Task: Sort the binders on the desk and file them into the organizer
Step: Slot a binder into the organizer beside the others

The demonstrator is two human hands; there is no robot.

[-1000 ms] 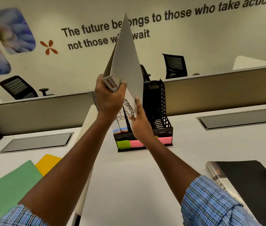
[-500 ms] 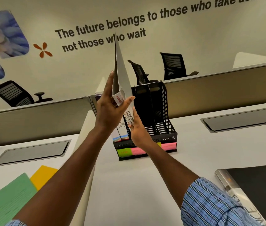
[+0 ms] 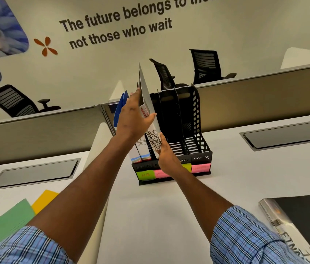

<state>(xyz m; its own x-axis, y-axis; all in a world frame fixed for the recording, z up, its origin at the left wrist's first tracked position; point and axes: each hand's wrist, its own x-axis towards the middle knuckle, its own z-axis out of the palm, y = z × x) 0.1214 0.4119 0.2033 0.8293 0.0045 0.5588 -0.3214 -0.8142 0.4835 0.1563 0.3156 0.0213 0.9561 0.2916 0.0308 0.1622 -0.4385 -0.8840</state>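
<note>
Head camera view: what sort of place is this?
Most likely an open-plan office: a low partition backs the desk, black mesh office chairs stand beyond it, a motivational slogan runs across the wall, and a file organizer sits on the desk.

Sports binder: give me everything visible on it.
The binder has grey board covers and a white spine hand-lettered SPORTS, with a red-printed label above. It stands nearly upright, lower end in the black organizer beside two filed binders. The left hand grips its upper spine; the right hand holds its lower spine.
</note>
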